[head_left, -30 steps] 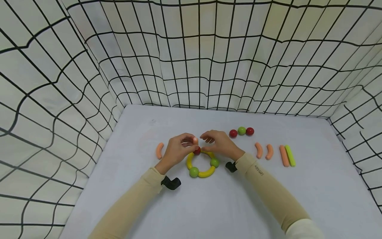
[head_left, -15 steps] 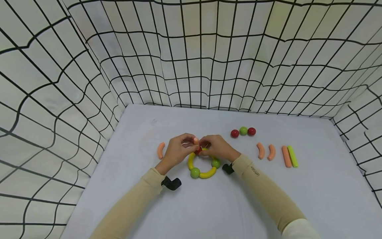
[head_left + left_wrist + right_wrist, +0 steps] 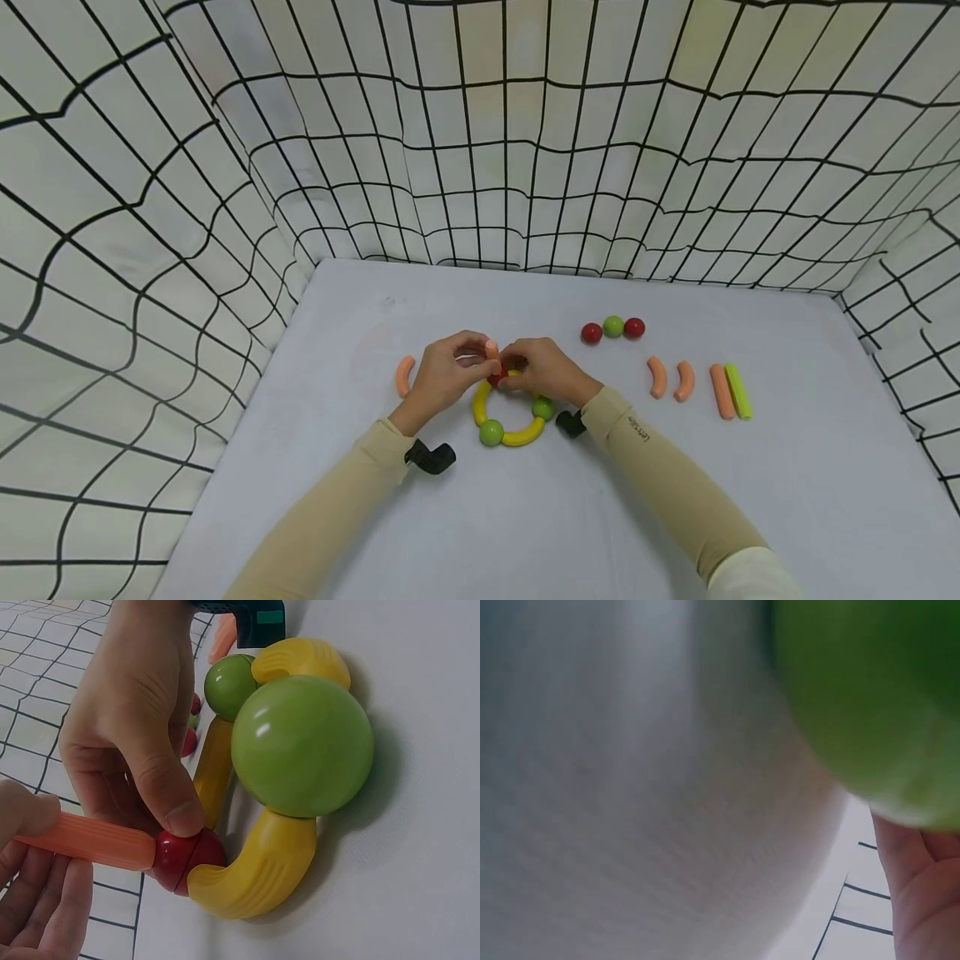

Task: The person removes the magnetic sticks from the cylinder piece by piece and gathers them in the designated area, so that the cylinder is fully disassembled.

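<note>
Left hand pinches the orange stick, long axis near upright, lower end touching the red ball; right hand, thumb and fingers, grips that ball from the stick's right. Ball sits at the far side of the yellow-and-green ring, flat on the white table, black netting behind.

Black netting against pale walls around a white tabletop

Red ball: partly covered by the right hand. Near this ball, left hand cropped by the left wrist view's edge.
</note>
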The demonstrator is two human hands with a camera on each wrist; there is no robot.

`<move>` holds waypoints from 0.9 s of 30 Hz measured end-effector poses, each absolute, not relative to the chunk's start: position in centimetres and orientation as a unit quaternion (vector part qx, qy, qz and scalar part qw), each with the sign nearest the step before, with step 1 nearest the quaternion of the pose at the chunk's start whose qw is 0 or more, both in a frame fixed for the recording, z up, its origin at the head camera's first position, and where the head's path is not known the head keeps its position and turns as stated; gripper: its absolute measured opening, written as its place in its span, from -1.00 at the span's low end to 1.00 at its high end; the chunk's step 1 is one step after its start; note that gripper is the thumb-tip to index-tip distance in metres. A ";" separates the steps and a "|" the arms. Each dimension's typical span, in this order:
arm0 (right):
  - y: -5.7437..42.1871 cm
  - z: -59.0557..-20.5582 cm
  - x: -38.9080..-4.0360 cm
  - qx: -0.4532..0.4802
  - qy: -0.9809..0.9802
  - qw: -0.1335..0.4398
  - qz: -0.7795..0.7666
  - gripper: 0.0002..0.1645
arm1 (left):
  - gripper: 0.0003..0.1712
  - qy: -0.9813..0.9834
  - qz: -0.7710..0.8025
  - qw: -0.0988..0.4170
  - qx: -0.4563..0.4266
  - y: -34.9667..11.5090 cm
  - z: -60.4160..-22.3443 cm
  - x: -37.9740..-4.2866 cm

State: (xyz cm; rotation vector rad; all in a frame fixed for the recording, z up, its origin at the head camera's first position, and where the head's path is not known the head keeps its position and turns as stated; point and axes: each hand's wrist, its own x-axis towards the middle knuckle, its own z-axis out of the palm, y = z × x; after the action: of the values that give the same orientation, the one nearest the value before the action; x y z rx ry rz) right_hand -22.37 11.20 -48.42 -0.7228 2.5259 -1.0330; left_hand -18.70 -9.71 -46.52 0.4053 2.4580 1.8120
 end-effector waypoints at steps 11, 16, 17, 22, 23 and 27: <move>11.0 -47.7 -22.0 -0.255 0.893 0.143 -0.343 -0.62 | -0.64 0.810 0.570 0.023 0.138 -9.9 -46.2 -18.9; 10.7 -47.6 -22.1 -0.263 0.898 0.132 -0.328 -0.60 | -0.63 0.809 0.571 0.018 0.138 -9.9 -46.1 -18.8; 10.7 -47.6 -22.1 -0.264 0.898 0.131 -0.326 -0.59 | -0.63 0.809 0.572 0.017 0.138 -9.9 -46.1 -18.8; 10.6 -47.5 -22.0 -0.255 0.903 0.135 -0.319 -0.58 | -0.63 0.806 0.575 0.013 0.139 -9.8 -46.2 -18.8; 10.6 -47.5 -22.0 -0.253 0.903 0.137 -0.318 -0.58 | -0.63 0.805 0.576 0.013 0.139 -9.8 -46.2 -18.8; 10.5 -47.5 -22.0 -0.251 0.905 0.140 -0.313 -0.57 | -0.63 0.807 0.574 0.014 0.140 -9.8 -46.1 -18.7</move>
State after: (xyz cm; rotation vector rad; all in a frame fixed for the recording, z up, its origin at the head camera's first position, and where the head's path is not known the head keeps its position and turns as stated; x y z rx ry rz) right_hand -22.01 10.46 -47.50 -0.7261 2.6164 -0.9034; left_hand -18.67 -9.76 -46.15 0.4354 2.5124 1.7866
